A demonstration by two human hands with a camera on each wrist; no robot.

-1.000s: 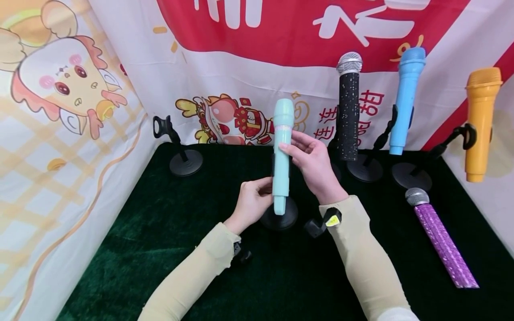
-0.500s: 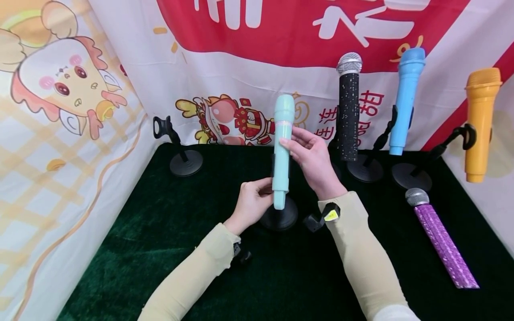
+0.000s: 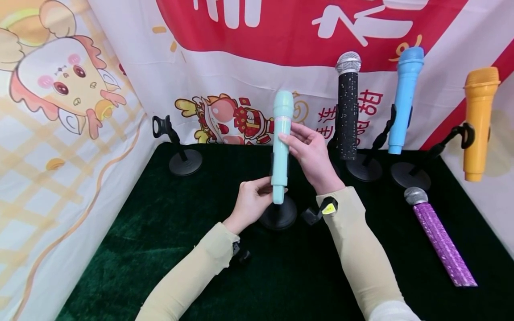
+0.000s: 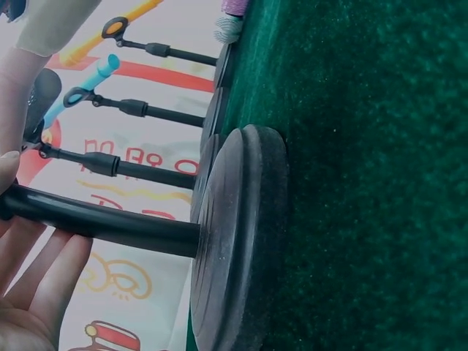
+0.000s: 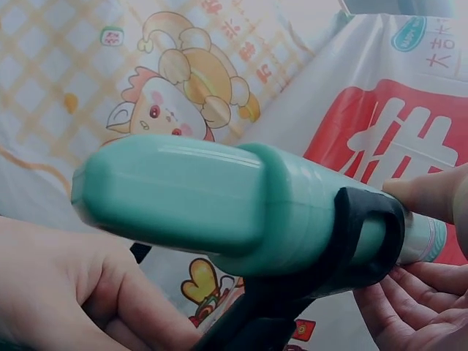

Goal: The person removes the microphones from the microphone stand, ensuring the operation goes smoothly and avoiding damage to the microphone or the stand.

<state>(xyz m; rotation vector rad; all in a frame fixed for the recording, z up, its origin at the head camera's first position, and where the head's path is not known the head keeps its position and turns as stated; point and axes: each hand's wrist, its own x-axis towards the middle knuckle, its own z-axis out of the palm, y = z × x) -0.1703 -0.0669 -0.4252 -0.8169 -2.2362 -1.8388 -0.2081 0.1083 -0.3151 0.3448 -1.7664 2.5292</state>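
A mint-green microphone (image 3: 281, 147) stands nearly upright in the middle of the head view. In the right wrist view a black clip (image 5: 358, 234) wraps round its body. My right hand (image 3: 311, 154) pinches the microphone's upper part between thumb and fingers. Lower down, my left hand (image 3: 250, 200) grips the pole (image 4: 110, 223) of the black microphone stand, as the left wrist view shows. The stand's round base (image 3: 279, 214) rests on the green cloth. Part of the pole is hidden behind the microphone in the head view.
Black (image 3: 347, 107), blue (image 3: 404, 98) and orange (image 3: 479, 125) microphones sit in stands at the right. A purple glittery microphone (image 3: 443, 245) lies on the green cloth (image 3: 172, 249). Another stand (image 3: 182, 156), its clip bare, is at the back left. Printed cloth walls rise behind.
The mint-green microphone has moved up a little through its clip, with my right hand rising along with it. My left hand has stayed on the stand.
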